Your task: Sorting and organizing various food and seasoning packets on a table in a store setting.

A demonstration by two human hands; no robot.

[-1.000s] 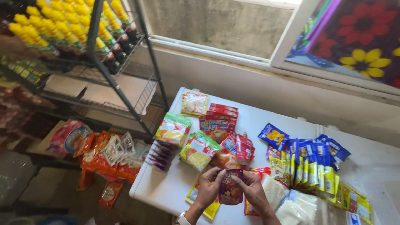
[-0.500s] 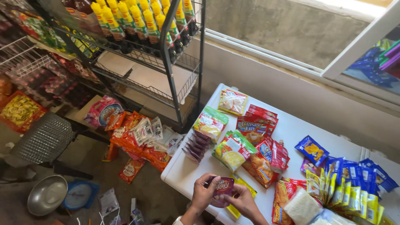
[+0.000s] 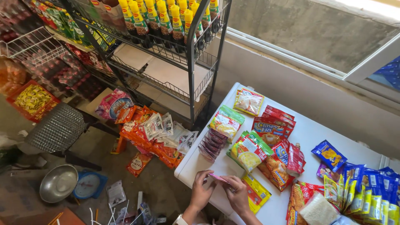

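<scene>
Head view: left hand (image 3: 201, 191) and right hand (image 3: 236, 193) pinch a small pink packet (image 3: 218, 178) between closed fingers above the white table (image 3: 310, 131). A black wire rack (image 3: 192, 62) holds yellow-capped bottles (image 3: 160, 16).

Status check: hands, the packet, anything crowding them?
Left hand and right hand pinch one small pink packet at white table edge. Yellow sachets against right hand; purple sachet stack just beyond.

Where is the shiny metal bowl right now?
In the head view, the metal bowl sits on the floor at the lower left, right beside a blue weighing scale and just below a grey mesh basket.
</scene>
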